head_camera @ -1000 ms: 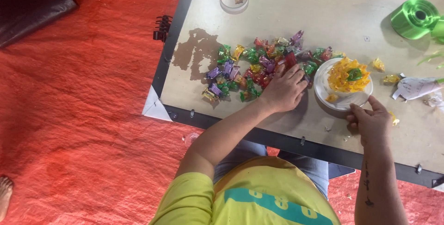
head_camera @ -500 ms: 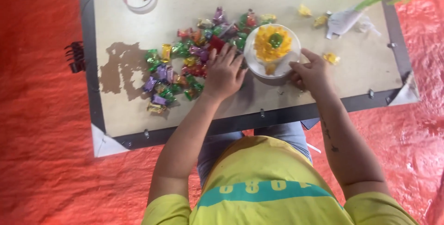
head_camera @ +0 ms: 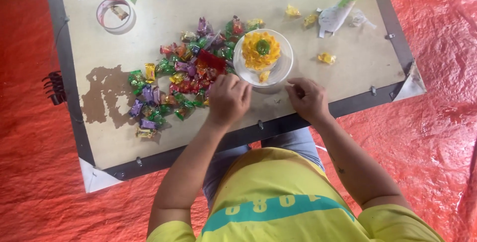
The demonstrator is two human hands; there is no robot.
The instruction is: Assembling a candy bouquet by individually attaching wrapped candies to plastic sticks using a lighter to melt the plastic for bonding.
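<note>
Candies (head_camera: 181, 80) lie touching left hand (head_camera: 228, 99) fingers (head_camera: 218, 84).

Bare board (head_camera: 348, 80) right of the white dish (head_camera: 284, 65) — candy heap (head_camera: 186, 75) crowding its left.

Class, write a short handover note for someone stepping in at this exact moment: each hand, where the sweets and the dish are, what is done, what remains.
Left hand: curled at the near edge of the pile of wrapped sweets; whether it grips one cannot be told.
Right hand: on the board, just near of the white dish, seemingly empty.
Done: yellow sweets form a flower in the dish, one green at the centre.
Left: most sweets lie loose; a few yellow ones are scattered to the right.
</note>
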